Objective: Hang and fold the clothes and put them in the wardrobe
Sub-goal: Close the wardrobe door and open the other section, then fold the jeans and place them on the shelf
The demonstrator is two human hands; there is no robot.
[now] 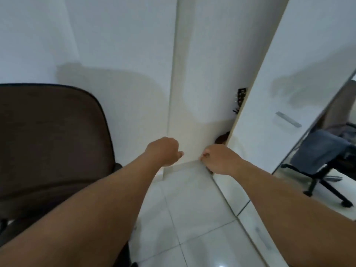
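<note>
Head view
Left hand (pixel 165 151): fingers curled together into a loose fist, holding nothing I could see, reaching far ahead toward the wall corner.
Right hand (pixel 219 159): fingertips pinched together; on what, I could not tell.
Wardrobe (pixel 269 93): stood right, white door, mirror beside it.
Clothes: a grey-blue garment (pixel 319 149) showed only in the mirror, draped over a chair; none in hand.
Brown chair (pixel 48 141): near left.

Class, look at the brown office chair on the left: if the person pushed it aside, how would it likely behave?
The brown chair would probably roll easily over the glossy tiled floor, if it has castors like the chair reflected in the mirror. Its base is hidden. The tall padded back suggests it could swivel.
</note>
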